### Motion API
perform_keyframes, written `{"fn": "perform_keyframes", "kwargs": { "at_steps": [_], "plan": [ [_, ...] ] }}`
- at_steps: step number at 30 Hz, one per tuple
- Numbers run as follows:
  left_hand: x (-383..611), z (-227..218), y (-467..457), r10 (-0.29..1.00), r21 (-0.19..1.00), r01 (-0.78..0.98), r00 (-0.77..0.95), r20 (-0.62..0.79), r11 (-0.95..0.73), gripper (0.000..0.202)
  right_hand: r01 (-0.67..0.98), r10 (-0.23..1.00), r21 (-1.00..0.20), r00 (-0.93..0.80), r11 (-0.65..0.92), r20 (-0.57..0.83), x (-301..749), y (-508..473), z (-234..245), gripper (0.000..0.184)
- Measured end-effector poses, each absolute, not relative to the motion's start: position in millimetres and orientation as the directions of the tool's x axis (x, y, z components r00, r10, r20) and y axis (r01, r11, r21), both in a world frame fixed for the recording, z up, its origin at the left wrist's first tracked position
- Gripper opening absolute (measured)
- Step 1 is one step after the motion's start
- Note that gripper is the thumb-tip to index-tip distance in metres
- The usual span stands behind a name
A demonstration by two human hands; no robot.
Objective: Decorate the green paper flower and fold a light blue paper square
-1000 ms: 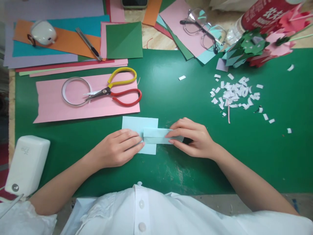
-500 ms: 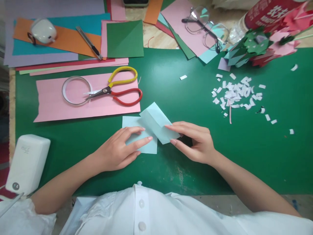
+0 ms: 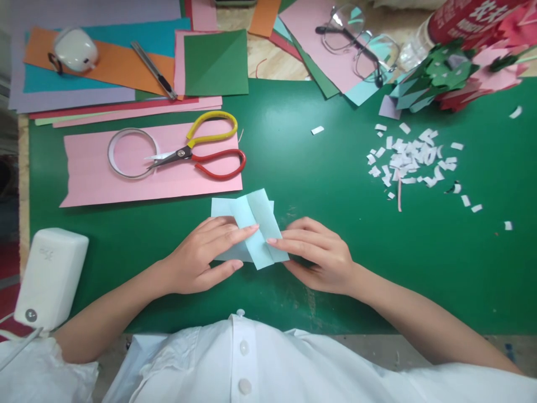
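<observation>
A folded piece of light-blue paper (image 3: 266, 215) with a crease along its length lies tilted over a second light-blue sheet (image 3: 222, 206). At its right edge my right hand (image 3: 321, 254) pinches it, index finger on top and thumb partly out of sight below. My left hand (image 3: 201, 254) rests on the papers with fingers stretched out and apart. Its index fingertip touches the folded piece near the crease; the hand covers part of the lower sheet. Beyond the papers, scissors (image 3: 183, 152) with one yellow and one red handle lie on a pink paper strip (image 3: 90, 176).
On the pink strip is a tape ring (image 3: 111, 159). White paper scraps (image 3: 413, 159) lie at right, below paper flowers (image 3: 451, 73) and a red-labelled bottle (image 3: 465, 22). Glasses (image 3: 364, 50), a utility knife (image 3: 153, 70) and coloured sheets line the back. A white power bank (image 3: 52, 274) stands left.
The folded light-blue piece has turned more upright and shifted left over the lower sheet. My right hand has moved left and slightly down with it. My left index finger now touches it.
</observation>
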State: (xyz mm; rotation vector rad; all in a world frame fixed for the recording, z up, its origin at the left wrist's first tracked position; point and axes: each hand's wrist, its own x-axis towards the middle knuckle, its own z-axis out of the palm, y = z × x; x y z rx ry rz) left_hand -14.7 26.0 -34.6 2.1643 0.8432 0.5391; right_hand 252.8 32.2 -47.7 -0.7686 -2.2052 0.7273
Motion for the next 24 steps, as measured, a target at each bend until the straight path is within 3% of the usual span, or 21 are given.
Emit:
{"fn": "perform_keyframes", "kwargs": {
  "at_steps": [4, 8, 12, 16, 19, 24],
  "plan": [
    [-15, -35, 26, 0.684, 0.773, 0.373, 0.722, 0.105, -0.512, 0.058, 0.451, 0.613, -0.416, -0.57, 0.79, 0.547, 251, 31, -51, 0.025],
    [-14, -34, 26, 0.663, 0.755, 0.391, 0.745, 0.077, -0.527, 0.058, 0.442, 0.419, -0.176, -0.543, 0.879, 0.728, 250, 33, -50, 0.016],
    [-11, -34, 25, 0.632, 0.659, 0.452, 0.773, 0.046, -0.601, 0.054, 0.373, 0.306, -0.059, -0.65, 0.926, 0.695, 251, 36, -48, 0.011],
    [-7, -37, 20, 0.64, 0.479, 0.536, 0.765, 0.075, -0.696, 0.051, 0.343, 0.271, -0.009, -0.724, 0.939, 0.634, 255, 36, -48, 0.006],
    [-4, -39, 16, 0.68, 0.376, 0.605, 0.727, 0.098, -0.701, 0.051, 0.341, 0.306, -0.054, -0.75, 0.939, 0.587, 257, 37, -48, 0.007],
    [-2, -38, 15, 0.614, 0.319, 0.571, 0.788, 0.046, -0.757, 0.056, 0.315, 0.347, -0.153, -0.768, 0.937, 0.538, 257, 40, -49, 0.011]
  ]
}}
